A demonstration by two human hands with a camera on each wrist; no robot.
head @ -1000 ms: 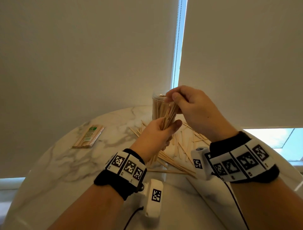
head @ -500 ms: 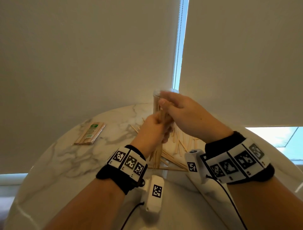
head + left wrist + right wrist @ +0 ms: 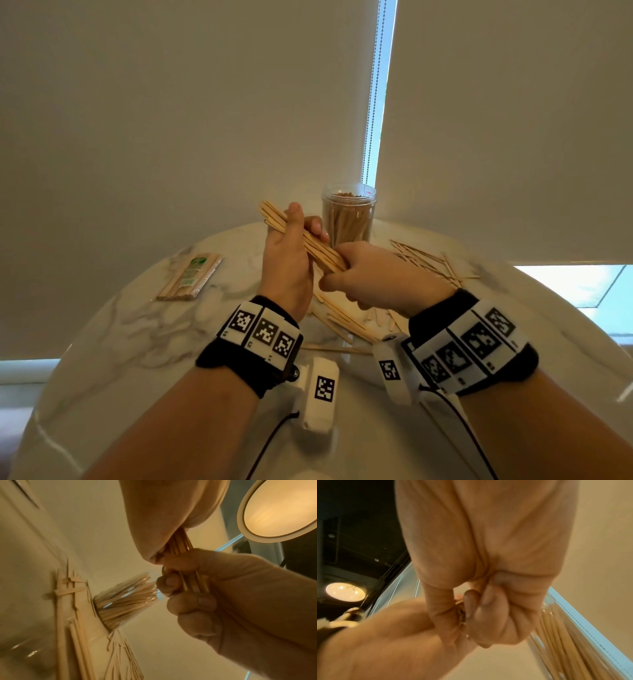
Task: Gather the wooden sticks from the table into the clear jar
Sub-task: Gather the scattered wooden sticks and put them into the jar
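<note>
Both hands clench one bundle of wooden sticks point(image 3: 303, 241) — left hand point(image 3: 286, 265) mid-length, right hand point(image 3: 371, 275) at the near end — light, stiff, slippery, likely to fan unless gripped near the middle beside the clear jar point(image 3: 348, 214).

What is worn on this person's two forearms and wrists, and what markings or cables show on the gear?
Both forearms are bare, no sleeves. Each wrist carries a black band: the left wristband and the right wristband each bear a row of white tiles printed with black square-code markers. A white camera housing with one such marker hangs under the left wrist, another under the right. Thin black cables trail from them.
</note>
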